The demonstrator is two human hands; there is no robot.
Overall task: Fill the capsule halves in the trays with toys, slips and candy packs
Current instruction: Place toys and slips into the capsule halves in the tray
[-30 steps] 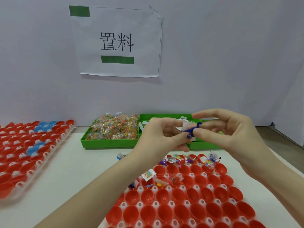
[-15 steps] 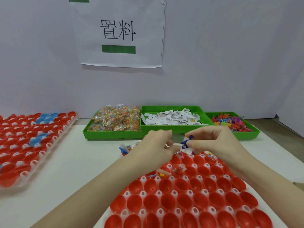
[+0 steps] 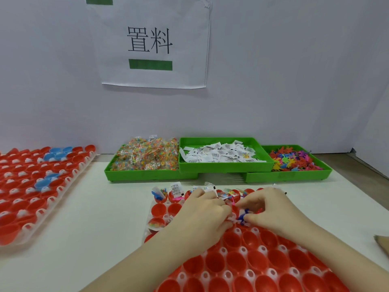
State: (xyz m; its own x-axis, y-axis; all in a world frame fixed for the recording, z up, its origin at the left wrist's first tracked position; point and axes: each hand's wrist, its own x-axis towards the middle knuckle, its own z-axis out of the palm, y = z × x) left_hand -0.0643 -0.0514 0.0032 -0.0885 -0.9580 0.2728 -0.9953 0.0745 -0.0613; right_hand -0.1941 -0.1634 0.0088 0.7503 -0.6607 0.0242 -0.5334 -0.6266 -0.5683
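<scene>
Both hands, left (image 3: 207,216) and right (image 3: 271,209), pinch a small blue plastic toy (image 3: 242,217) with a white paper slip (image 3: 231,219), hiding some red capsule halves (image 3: 233,241); three green plastic bins (image 3: 223,152) stand behind on the table (image 3: 101,207).

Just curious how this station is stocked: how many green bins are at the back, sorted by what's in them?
Candy pack bin: 1
Slip bin: 1
Toy bin: 1
Total: 3
</scene>
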